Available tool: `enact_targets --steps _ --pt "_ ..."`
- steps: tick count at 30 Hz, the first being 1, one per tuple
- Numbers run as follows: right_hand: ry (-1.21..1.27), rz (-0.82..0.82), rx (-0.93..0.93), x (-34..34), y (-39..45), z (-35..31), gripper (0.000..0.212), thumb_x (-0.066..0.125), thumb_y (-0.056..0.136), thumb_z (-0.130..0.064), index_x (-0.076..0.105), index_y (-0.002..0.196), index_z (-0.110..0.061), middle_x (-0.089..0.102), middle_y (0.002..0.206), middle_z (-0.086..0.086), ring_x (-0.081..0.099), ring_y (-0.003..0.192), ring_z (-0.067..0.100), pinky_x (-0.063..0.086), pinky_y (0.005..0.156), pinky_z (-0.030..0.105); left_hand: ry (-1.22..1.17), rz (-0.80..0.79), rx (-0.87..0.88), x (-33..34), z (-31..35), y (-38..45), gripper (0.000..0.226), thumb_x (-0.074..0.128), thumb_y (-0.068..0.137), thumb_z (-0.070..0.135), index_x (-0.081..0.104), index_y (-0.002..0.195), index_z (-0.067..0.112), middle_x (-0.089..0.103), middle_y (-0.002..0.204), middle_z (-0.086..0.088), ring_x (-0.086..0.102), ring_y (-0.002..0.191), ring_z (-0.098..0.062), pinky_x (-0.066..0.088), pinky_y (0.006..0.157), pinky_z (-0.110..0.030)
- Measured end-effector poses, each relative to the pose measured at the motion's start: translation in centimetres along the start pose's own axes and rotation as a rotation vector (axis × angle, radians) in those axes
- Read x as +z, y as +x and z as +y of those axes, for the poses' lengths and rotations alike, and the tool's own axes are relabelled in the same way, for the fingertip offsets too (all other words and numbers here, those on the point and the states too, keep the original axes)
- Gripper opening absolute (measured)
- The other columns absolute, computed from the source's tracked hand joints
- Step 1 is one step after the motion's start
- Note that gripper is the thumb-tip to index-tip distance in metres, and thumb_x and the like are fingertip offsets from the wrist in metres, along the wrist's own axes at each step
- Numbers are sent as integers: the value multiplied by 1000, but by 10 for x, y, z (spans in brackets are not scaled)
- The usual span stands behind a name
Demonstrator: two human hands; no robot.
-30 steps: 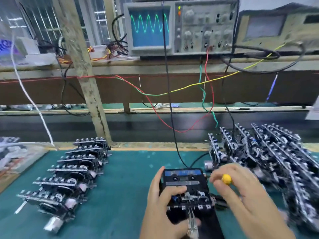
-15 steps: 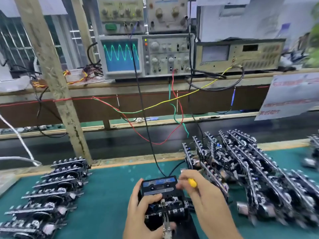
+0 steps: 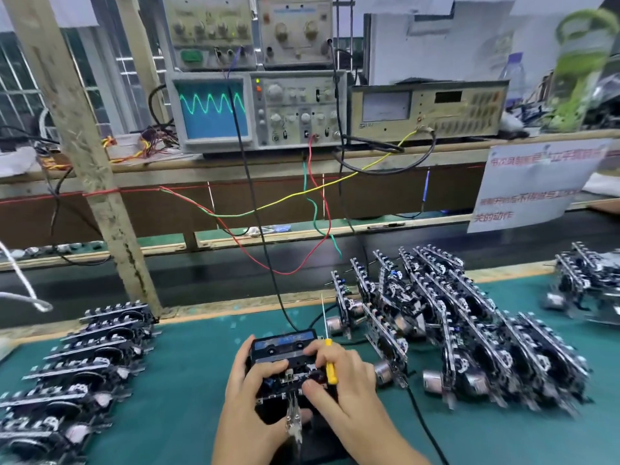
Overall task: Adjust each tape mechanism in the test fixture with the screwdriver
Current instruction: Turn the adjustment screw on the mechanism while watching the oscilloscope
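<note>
Both hands gripped the tape mechanism [image 3: 285, 360] seated in the test fixture [image 3: 322, 434], right hand [image 3: 339, 380] also pinching the screwdriver [image 3: 330, 364] (blade upward); judged best lifted level, left hand [image 3: 248, 394] steadying.

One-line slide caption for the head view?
Both hands on the tape mechanism in the fixture, right holding the yellow screwdriver, oscilloscope showing a sine wave.

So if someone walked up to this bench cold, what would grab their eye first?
Probably the oscilloscope on the shelf at the back, with a bright green wave on its blue screen. Next, both hands low in the middle on the tape mechanism in the fixture: the left hand grips it and the right hand holds the yellow screwdriver. Rows of mechanisms flank them on the green mat.
</note>
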State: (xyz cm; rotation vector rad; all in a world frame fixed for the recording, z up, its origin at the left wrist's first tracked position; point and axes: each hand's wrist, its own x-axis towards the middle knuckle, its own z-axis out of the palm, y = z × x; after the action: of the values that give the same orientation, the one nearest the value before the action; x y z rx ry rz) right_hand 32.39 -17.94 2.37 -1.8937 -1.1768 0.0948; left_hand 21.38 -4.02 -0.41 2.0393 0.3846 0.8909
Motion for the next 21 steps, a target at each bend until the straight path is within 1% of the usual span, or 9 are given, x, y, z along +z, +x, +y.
enact_targets --steps 1,3,6,8,9,13,16,18,21 --pt "-9 -11 -8 0 -1 0 23 36 88 -62 29 108 -52 32 133 -43 26 113 -18 26 97 25 7 6 -7 -1 0 -2 69 100 51 23 67 106 50 25 153 38 46 136 -3 42 99 -18" --pt "-17 -35 -29 1 -3 2 22 38 88 -58 27 106 -51 32 133 -42 26 112 -20 26 96 27 0 17 -22 -4 -2 -2 68 98 51 28 65 105 54 25 154 36 46 136 -2 41 95 -12" --pt "-24 -52 -43 -1 -6 3 25 42 88 -55 26 106 -50 29 134 -43 21 112 -26 26 95 26 11 10 -18 -2 0 -1 68 97 56 22 64 105 56 24 152 40 46 135 -2 40 92 -11" --pt "-23 -49 -45 -2 -7 2 25 43 88 -52 26 106 -49 30 133 -43 21 111 -26 26 94 26 18 13 -10 -1 -1 -1 69 96 56 20 63 105 56 24 152 41 46 134 -1 40 91 -9" --pt "-21 -47 -49 -3 -7 2 24 43 88 -51 27 106 -48 30 133 -42 23 110 -25 27 94 27 23 15 -8 -2 -1 -1 69 97 56 21 63 105 56 23 152 41 46 135 -1 40 92 -11" --pt "-5 -32 -58 -4 -9 1 25 42 87 -39 29 107 -45 32 133 -41 26 108 -25 29 94 30 25 7 -19 -2 1 -2 71 99 53 23 63 105 56 24 155 35 42 139 -3 41 102 -30" --pt "9 -20 -57 -3 -10 4 28 44 88 -31 31 109 -42 34 133 -39 27 107 -26 31 92 30 33 11 -31 -2 1 -2 72 100 52 23 63 105 56 26 157 30 44 138 -4 42 103 -34" --pt "16 -7 -55 -1 -9 4 28 47 88 -33 30 108 -42 36 133 -38 28 106 -25 30 92 29 32 11 -30 -2 0 -2 72 99 52 22 63 104 57 26 155 32 45 134 3 42 100 -31" --pt "23 21 -57 4 -8 4 31 51 85 -41 28 106 -43 38 132 -34 35 106 -17 28 98 29 13 -4 -33 -1 1 -2 72 97 55 14 63 103 57 26 152 38 43 128 14 41 94 -25"
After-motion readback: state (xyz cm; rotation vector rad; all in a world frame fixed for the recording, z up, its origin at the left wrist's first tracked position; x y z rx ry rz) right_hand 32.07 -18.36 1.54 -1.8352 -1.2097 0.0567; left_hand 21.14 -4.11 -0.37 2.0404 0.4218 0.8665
